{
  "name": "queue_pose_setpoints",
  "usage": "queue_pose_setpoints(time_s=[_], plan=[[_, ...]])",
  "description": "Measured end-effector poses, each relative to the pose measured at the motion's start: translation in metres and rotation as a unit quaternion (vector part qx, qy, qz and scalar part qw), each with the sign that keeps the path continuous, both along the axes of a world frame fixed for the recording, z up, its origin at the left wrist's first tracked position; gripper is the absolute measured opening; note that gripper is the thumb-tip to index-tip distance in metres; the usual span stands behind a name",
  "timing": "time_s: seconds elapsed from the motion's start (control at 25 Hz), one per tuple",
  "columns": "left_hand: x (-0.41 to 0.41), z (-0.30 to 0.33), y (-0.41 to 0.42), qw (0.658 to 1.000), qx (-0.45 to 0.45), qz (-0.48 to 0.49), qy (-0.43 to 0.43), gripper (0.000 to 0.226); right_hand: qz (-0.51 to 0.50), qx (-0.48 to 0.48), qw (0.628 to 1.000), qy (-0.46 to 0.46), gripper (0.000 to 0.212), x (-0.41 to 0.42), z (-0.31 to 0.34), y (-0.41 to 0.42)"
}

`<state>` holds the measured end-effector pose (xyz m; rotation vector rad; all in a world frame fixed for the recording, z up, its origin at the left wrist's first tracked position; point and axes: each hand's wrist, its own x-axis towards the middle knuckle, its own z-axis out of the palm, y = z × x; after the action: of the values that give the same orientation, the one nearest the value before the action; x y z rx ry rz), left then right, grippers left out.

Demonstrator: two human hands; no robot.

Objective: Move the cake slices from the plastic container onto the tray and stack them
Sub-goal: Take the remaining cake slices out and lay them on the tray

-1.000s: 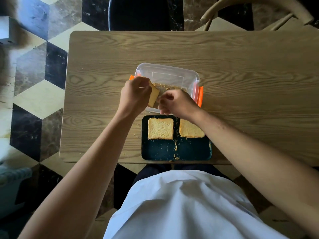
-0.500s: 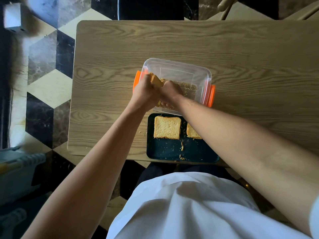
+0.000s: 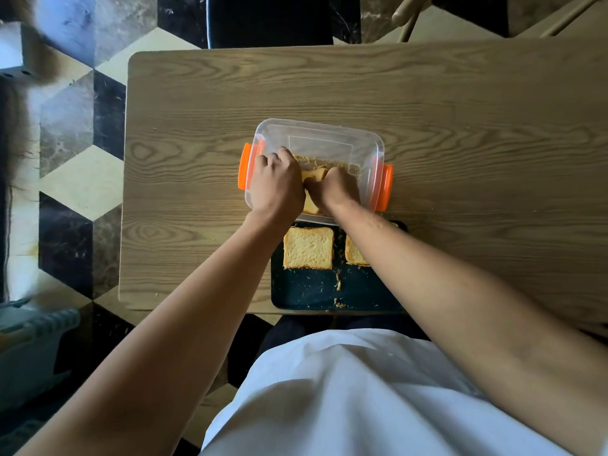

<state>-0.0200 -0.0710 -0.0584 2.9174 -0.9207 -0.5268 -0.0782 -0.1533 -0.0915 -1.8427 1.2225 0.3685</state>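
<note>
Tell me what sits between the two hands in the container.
In the head view, a cake slice shows in the gap between the left hand and the right hand, inside the plastic container.

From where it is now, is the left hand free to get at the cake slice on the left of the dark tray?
Probably yes. The square golden cake slice lies uncovered on the dark rectangular tray, just toward the person from the left hand, which is busy in the clear plastic container and would need to let go first.

clear glossy plastic container | orange plastic clips | matt wood-grain table | dark matt tray | porous yellow cake slice
</note>
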Motion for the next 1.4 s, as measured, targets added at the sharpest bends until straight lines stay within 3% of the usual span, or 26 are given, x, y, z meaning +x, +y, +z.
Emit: queue_pose_setpoints(time_s=[0.24, 0.44, 0.6, 0.72, 0.88, 1.12, 1.28, 1.4], plan=[[0.002, -0.009, -0.013, 0.999, 0.006, 0.046, -0.011, 0.024, -0.007, 0.006, 1.000, -0.014, 0.015, 0.002, -0.001, -0.002], [0.006, 0.009, -0.002, 0.995, -0.095, 0.024, -0.013, 0.019, 0.003, -0.051, 0.997, -0.056, 0.016, -0.009, 0.019, -0.006], [0.008, 0.036, 0.025, 0.973, -0.220, 0.065, -0.009, 0.021, -0.016, -0.058, 0.988, -0.139, 0.022, -0.031, 0.056, -0.012], [-0.003, 0.058, 0.059, 0.925, -0.337, 0.156, 0.082, 0.010, -0.022, -0.041, 0.977, -0.208, 0.021, -0.068, 0.082, -0.014], [-0.037, 0.068, 0.111, 0.817, -0.429, 0.254, 0.290, 0.015, -0.085, 0.008, 0.963, -0.255, 0.015, -0.134, 0.095, -0.007], [-0.086, 0.028, 0.171, 0.692, -0.407, 0.351, 0.482, 0.023, -0.131, 0.106, 0.960, -0.224, 0.016, -0.220, 0.071, 0.023], [-0.108, -0.008, 0.166, 0.705, -0.342, 0.369, 0.500, 0.023, -0.146, 0.129, 0.970, -0.145, 0.014, -0.230, 0.023, 0.031], [-0.111, -0.027, 0.151, 0.752, -0.282, 0.349, 0.483, 0.019, -0.156, 0.134, 0.975, -0.083, 0.012, -0.223, -0.003, 0.031]])
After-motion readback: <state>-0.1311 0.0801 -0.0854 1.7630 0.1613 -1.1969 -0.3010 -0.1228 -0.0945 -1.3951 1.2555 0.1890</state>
